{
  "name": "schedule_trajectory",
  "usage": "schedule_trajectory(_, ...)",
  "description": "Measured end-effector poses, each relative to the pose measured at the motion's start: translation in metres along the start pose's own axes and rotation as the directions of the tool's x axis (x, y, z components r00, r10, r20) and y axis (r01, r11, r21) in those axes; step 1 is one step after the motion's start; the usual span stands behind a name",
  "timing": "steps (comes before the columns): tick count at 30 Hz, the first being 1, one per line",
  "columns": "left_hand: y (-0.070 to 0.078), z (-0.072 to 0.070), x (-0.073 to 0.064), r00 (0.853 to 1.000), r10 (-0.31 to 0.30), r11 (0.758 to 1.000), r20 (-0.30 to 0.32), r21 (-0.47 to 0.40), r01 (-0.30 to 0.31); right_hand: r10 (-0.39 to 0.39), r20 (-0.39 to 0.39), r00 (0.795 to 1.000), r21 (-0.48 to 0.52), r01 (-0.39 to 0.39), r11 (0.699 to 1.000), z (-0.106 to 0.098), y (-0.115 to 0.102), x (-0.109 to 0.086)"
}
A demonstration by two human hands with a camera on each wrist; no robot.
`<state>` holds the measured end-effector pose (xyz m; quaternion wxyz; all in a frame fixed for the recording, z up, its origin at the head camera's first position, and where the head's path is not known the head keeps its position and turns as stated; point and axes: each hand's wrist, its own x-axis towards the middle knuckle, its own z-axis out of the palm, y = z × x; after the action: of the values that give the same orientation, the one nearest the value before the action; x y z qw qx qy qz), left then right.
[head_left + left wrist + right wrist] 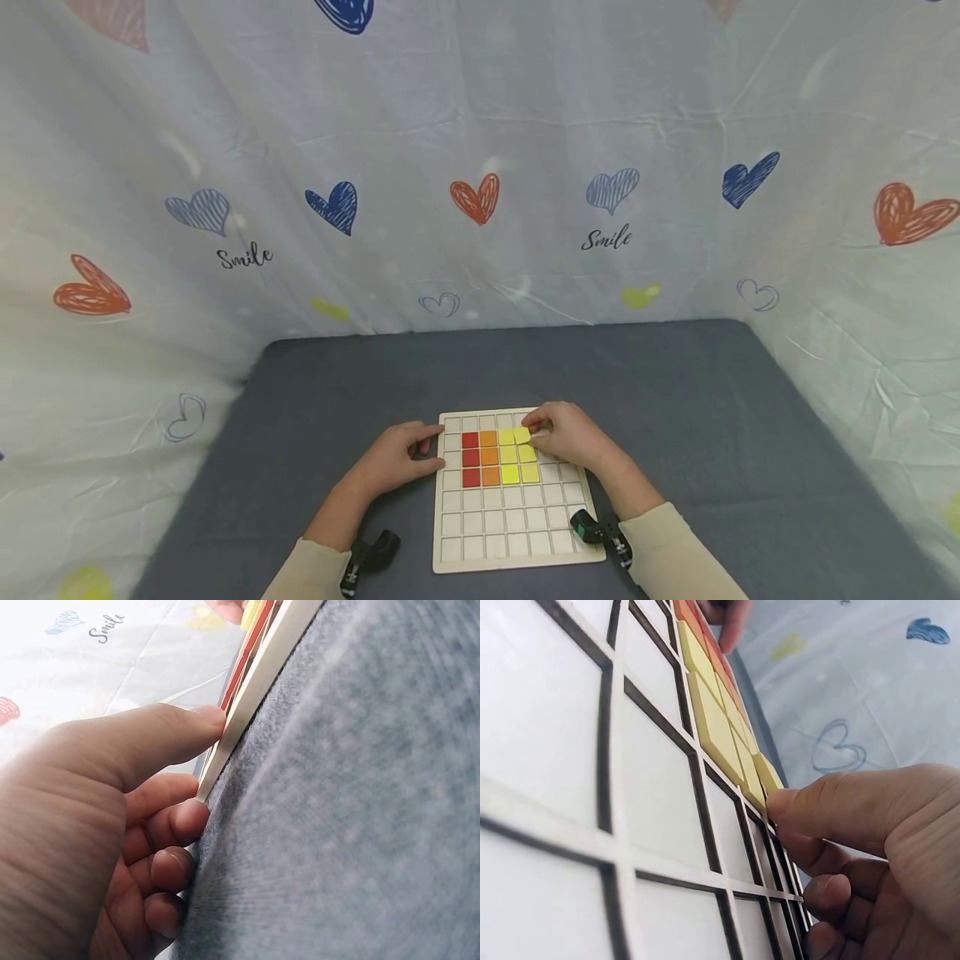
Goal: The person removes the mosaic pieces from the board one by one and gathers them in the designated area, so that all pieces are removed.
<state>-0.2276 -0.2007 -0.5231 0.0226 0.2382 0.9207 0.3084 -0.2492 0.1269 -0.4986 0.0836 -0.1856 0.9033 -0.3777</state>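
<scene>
A pale wooden grid board (480, 562) lies on the grey surface. In its upper part stand a column of red tiles (470, 457), a column of orange tiles (490, 457) and two columns of yellow tiles (510, 473). My right hand (566, 433) pinches a yellow tile (767, 772) between thumb and fingers, at the top of the rightmost yellow column. That tile is tilted, standing up from its neighbours in the right wrist view. At the board's left edge, my left hand (393, 458) touches the side with thumb and index fingertips, the other fingers loosely bent.
Grey cloth (360, 375) covers the table around the board. A white curtain (540, 133) printed with hearts hangs behind and at both sides. Black wrist devices sit on the left wrist (371, 560) and the right wrist (600, 532), the right one overlapping the board's lower right corner.
</scene>
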Motion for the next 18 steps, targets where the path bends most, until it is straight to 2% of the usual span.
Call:
schedule_trajectory(7, 0.002, 0.0, 0.0, 1.0, -0.003, 1.0, 0.001, -0.011, 0.003, -0.006, -0.004, 1.0, 0.035, 0.006, 0.999, -0.008, 0.003, -0.002)
schedule_trajectory(14, 0.003, 0.0, -0.001, 1.0, -0.017, 1.0, 0.005, -0.005, 0.017, -0.031, -0.005, 0.999, 0.096, 0.032, 0.995, -0.031, 0.013, -0.007)
schedule_trajectory(18, 0.001, 0.0, -0.001, 1.0, -0.019, 1.0, 0.0, -0.008, 0.019, -0.013, -0.022, 1.0, 0.117, 0.016, 0.993, -0.044, 0.02, -0.009)
